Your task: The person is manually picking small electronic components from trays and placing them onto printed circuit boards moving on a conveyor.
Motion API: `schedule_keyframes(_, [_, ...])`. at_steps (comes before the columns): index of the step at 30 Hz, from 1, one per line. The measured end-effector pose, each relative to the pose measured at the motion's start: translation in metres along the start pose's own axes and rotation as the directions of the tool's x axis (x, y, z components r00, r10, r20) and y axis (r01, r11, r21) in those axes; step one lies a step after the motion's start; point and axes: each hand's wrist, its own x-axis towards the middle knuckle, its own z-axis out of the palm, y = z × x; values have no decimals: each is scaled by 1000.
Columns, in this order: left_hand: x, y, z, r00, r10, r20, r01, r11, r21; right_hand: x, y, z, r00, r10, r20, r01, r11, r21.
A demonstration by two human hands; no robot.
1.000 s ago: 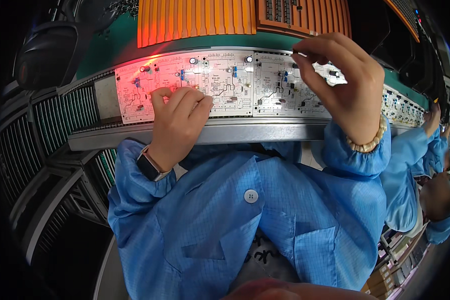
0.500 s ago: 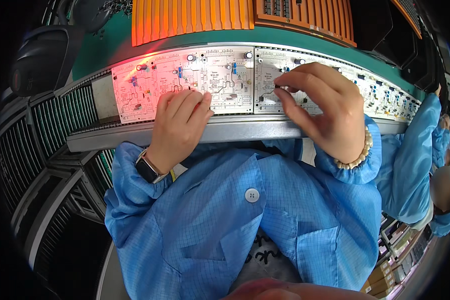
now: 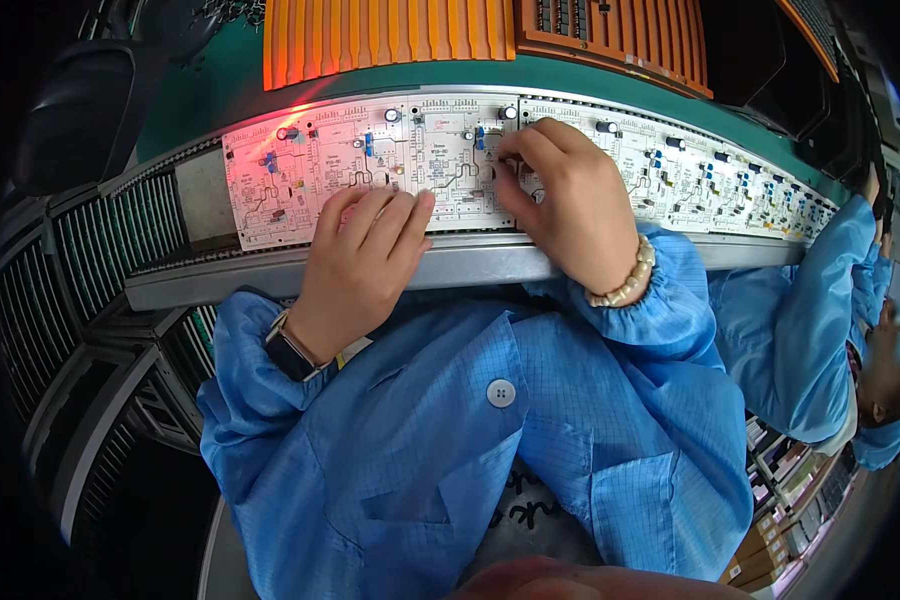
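A row of white circuit boards point(image 3: 460, 212) with capacitors and small blue and black parts lies in a metal rail in front of me. My left hand point(image 3: 362, 268) rests over the lower edge of the second board from the left, fingers outstretched and holding nothing visible. My right hand point(image 3: 575, 195) bends over the right side of the third board. Its thumb and index finger are pinched close to the board's surface around a small dark component point(image 3: 494, 172), partly covered by the fingertips. The component's exact kind is too small to tell.
Beyond the rail stand an orange ribbed tray point(image 3: 390, 45) and a brown slotted tray point(image 3: 615, 50) holding black parts. A dark bin point(image 3: 90, 115) is at the far left, above slotted racks point(image 3: 120, 235). At right, a co-worker's blue sleeve point(image 3: 795, 340) reaches to the line.
My right hand has moved left, from the fourth board to the right side of the third, still pinched. My left hand stays on the second board, shifted only slightly.
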Motion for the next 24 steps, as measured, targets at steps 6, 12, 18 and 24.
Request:
schedule_keyframes(6, [-2, 2, 2, 1000, -23, -8, 23, 999, -23, 1, 1, 5, 995, 96, 30, -97, 995, 29])
schedule_keyframes(12, [-1, 2, 2, 1000, -19, -19, 20, 999, 28, 2, -3, 6, 989, 146, 38, -148, 987, 58])
schedule_keyframes(18, [-1, 5, 3, 1000, -21, -20, 22, 1000, 13, 3, -10, 7, 984, 177, 8, -177, 984, -26])
schedule_keyframes(24, [-1, 5, 3, 999, -45, -3, 45, 998, -33, 2, -15, 7, 987, 163, -1, -161, 977, -138])
